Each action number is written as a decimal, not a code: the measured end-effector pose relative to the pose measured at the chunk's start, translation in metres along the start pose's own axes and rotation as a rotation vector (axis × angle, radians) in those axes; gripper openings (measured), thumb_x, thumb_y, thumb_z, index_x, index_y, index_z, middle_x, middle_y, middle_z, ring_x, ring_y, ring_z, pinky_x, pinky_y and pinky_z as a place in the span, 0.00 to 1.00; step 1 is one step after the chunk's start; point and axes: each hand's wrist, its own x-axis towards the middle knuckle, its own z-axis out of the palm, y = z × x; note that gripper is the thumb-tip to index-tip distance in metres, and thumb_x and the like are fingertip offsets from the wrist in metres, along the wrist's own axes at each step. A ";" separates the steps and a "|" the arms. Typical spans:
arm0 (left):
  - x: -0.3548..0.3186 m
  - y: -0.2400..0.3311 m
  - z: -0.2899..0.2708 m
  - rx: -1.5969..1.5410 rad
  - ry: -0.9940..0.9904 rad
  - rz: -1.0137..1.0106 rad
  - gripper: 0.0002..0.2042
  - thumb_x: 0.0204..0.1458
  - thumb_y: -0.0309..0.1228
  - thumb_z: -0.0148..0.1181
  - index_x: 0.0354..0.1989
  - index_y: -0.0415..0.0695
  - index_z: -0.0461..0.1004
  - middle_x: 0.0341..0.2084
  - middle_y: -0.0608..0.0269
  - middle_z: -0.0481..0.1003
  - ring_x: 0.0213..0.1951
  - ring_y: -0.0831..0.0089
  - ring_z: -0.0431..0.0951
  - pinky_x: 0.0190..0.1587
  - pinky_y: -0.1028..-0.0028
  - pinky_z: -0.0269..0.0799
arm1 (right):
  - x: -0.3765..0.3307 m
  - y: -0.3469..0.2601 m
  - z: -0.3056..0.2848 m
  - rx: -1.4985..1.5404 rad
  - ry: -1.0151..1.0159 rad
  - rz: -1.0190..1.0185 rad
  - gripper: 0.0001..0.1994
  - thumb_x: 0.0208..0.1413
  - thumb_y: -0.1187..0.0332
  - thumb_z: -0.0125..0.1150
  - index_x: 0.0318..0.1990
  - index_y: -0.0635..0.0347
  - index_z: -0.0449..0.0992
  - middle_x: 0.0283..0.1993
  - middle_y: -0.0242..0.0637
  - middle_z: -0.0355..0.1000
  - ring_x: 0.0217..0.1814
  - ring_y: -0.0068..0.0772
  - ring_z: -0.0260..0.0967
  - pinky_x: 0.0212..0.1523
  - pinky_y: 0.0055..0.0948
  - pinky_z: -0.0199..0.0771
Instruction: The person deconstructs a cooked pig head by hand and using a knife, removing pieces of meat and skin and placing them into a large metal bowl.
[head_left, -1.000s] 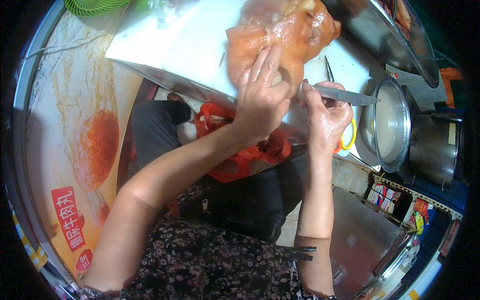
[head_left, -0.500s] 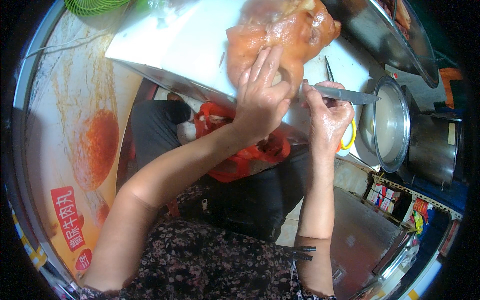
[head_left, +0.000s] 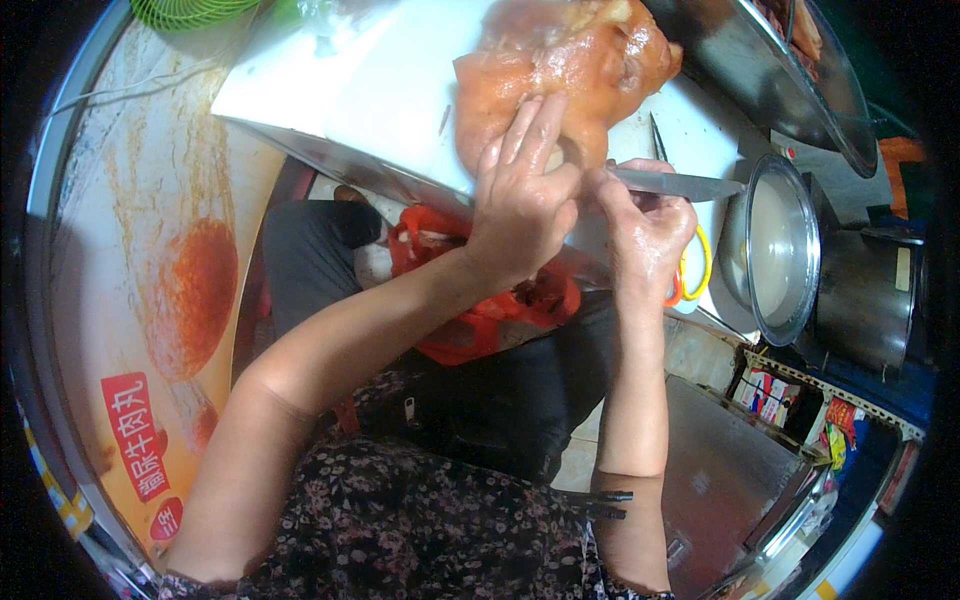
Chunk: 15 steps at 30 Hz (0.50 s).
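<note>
A large piece of glossy orange-brown skin-on meat lies on the white tabletop at the far middle. My left hand presses on its near side, fingers stretched out and slightly apart over the skin. A round, pale opening or piece shows just right of those fingers. Close to the meat's near right edge, my right hand is closed on a knife. The blade points right, away from the meat, and the handle is mostly hidden. The thumb and index finger of that hand come right up to the meat; what they touch is hidden.
Right of my hands stands a metal basin of cloudy liquid, with yellow-and-orange loop handles beside it. A big metal vessel holds meat at the far right. A red plastic bag sits below the table edge. A green basket is far left.
My right hand has moved left with the knife, closer to the meat, uncovering more of the coloured loop handles. My left hand stays in place.
</note>
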 end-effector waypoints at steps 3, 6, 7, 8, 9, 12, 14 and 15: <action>0.000 0.000 0.000 0.001 -0.020 -0.003 0.10 0.38 0.22 0.71 0.32 0.37 0.82 0.71 0.37 0.58 0.72 0.39 0.59 0.67 0.50 0.59 | 0.002 0.006 0.002 0.014 0.010 0.026 0.05 0.53 0.79 0.69 0.33 0.66 0.76 0.26 0.28 0.74 0.26 0.14 0.68 0.29 0.19 0.70; 0.001 0.001 0.000 -0.013 -0.008 0.001 0.10 0.38 0.22 0.70 0.32 0.37 0.81 0.71 0.36 0.58 0.72 0.39 0.59 0.67 0.50 0.59 | 0.003 0.006 -0.002 0.009 0.059 0.021 0.05 0.53 0.79 0.69 0.34 0.66 0.76 0.26 0.28 0.75 0.26 0.14 0.68 0.29 0.19 0.70; 0.001 0.001 0.000 -0.017 -0.002 0.004 0.10 0.38 0.22 0.70 0.32 0.37 0.81 0.71 0.36 0.58 0.72 0.39 0.59 0.67 0.50 0.59 | 0.003 0.005 -0.003 0.007 0.076 0.019 0.05 0.53 0.79 0.69 0.34 0.66 0.76 0.26 0.29 0.75 0.26 0.14 0.68 0.29 0.20 0.71; 0.000 0.000 0.000 -0.021 0.003 0.005 0.10 0.38 0.22 0.70 0.32 0.37 0.81 0.71 0.36 0.58 0.72 0.39 0.59 0.67 0.50 0.59 | 0.002 0.003 -0.002 0.027 0.062 0.027 0.06 0.53 0.79 0.69 0.35 0.66 0.76 0.27 0.29 0.75 0.26 0.14 0.68 0.29 0.20 0.71; -0.001 -0.001 0.000 -0.008 0.008 0.007 0.10 0.39 0.23 0.70 0.32 0.37 0.82 0.71 0.36 0.58 0.72 0.39 0.59 0.67 0.50 0.59 | 0.001 -0.001 -0.001 0.047 0.048 0.035 0.06 0.53 0.79 0.69 0.35 0.66 0.76 0.27 0.29 0.75 0.26 0.15 0.68 0.30 0.20 0.71; -0.001 -0.002 0.002 0.016 0.006 0.011 0.10 0.39 0.23 0.70 0.33 0.37 0.82 0.71 0.36 0.58 0.72 0.39 0.59 0.67 0.50 0.59 | 0.000 0.000 0.001 0.055 0.000 0.034 0.06 0.54 0.79 0.69 0.36 0.67 0.76 0.27 0.30 0.75 0.27 0.15 0.68 0.30 0.20 0.71; 0.000 -0.002 0.001 0.026 -0.017 0.008 0.10 0.39 0.23 0.70 0.33 0.38 0.82 0.71 0.36 0.58 0.71 0.39 0.59 0.67 0.50 0.59 | 0.000 0.002 0.003 0.044 0.000 0.023 0.06 0.54 0.79 0.68 0.36 0.67 0.76 0.27 0.30 0.75 0.27 0.15 0.68 0.30 0.20 0.71; 0.000 -0.002 0.001 0.014 -0.010 0.007 0.10 0.39 0.23 0.70 0.34 0.38 0.82 0.71 0.36 0.58 0.71 0.39 0.59 0.67 0.49 0.59 | 0.000 0.001 0.004 0.038 0.017 0.017 0.06 0.54 0.79 0.68 0.35 0.66 0.76 0.27 0.30 0.75 0.27 0.15 0.67 0.30 0.20 0.70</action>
